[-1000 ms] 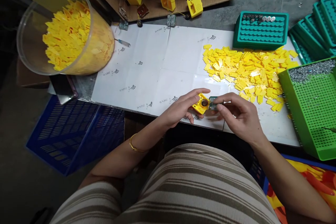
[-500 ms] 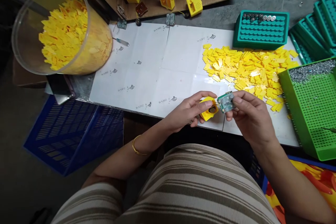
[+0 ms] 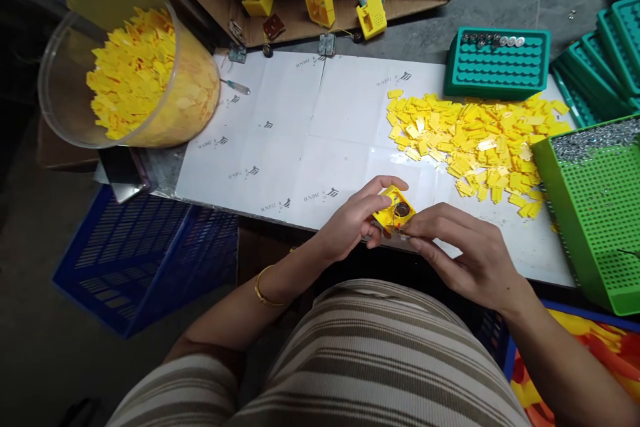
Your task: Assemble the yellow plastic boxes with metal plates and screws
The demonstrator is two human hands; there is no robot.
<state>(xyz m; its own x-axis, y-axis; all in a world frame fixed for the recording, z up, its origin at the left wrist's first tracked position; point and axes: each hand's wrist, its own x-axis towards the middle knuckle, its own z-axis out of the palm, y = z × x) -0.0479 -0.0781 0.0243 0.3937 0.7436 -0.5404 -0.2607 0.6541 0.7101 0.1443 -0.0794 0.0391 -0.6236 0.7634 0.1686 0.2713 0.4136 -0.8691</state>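
My left hand (image 3: 353, 217) grips a small yellow plastic housing (image 3: 383, 217) between thumb and fingers, its hollow side turned up. Inside it sits a dark round speaker (image 3: 401, 209) with thin wires beside it. My right hand (image 3: 463, 247) is closed in a pinch at the housing's lower right corner. At those fingertips a narrow edge of the circuit board (image 3: 399, 231) shows; the fingers hide most of it. Both hands are above the front edge of the white-covered table (image 3: 280, 160).
Loose yellow plates (image 3: 480, 140) lie beyond my right hand. A teal tray (image 3: 500, 67) stands behind them, a green basket (image 3: 600, 227) with small metal parts at right. At left are a clear tub (image 3: 197, 97) of yellow pieces and a screwdriver (image 3: 237, 87). Yellow housings (image 3: 320, 3) rest in a cardboard box.
My right hand has brought the circuit board leftward to the housing's lower corner, and the board has turned largely out of sight. The housing has tilted, showing more of its inside.
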